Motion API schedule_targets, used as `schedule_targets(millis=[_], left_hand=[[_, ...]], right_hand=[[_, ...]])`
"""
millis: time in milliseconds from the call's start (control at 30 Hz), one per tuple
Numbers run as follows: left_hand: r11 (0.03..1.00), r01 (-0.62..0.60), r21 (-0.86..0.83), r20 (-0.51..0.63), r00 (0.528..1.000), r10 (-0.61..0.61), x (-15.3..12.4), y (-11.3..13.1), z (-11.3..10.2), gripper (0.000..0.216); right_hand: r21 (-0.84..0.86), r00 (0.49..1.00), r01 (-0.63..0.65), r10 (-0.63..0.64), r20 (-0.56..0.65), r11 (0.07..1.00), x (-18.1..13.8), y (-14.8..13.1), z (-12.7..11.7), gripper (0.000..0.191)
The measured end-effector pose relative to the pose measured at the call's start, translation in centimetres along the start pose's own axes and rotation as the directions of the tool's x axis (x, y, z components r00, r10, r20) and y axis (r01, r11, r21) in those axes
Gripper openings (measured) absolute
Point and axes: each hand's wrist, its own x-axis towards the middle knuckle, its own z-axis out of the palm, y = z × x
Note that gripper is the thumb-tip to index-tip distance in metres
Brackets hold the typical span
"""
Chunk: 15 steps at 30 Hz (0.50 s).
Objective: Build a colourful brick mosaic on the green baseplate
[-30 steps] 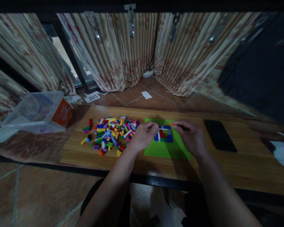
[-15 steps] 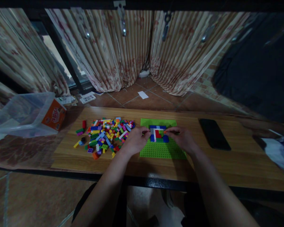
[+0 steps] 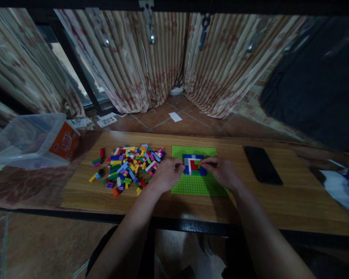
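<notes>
A bright green baseplate [image 3: 192, 186] lies on the wooden table [image 3: 293, 201]. On it stands a small flat build [image 3: 193, 164] of blue, white, red and green bricks. My left hand [image 3: 165, 174] rests at the build's left side, fingers curled against it. My right hand [image 3: 222, 172] is at the build's right side, fingertips pinched on a small orange brick [image 3: 201, 164] touching the build. A heap of loose coloured bricks [image 3: 130, 164] lies just left of my left hand.
A black phone [image 3: 261, 164] lies flat to the right of the baseplate. A clear plastic tub [image 3: 26, 141] with an orange label lies tipped at the far left. Striped curtains [image 3: 151, 66] hang behind the table. Something white and blue [image 3: 341, 186] sits at the right edge.
My right hand has brought the orange brick from above the plate's far edge down to the build's right side. My left hand has closed in on the build. The view has shifted slightly.
</notes>
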Motion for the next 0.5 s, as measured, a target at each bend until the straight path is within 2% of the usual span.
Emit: schedule_targets(millis=[500], left_hand=[[0.997, 0.034, 0.071, 0.034, 0.999, -0.037, -0.1, 0.1, -0.1, 0.023]], right_hand=[[-0.049, 1.0, -0.005, 0.006, 0.026, 0.999, 0.2, -1.3, 0.9, 0.012]])
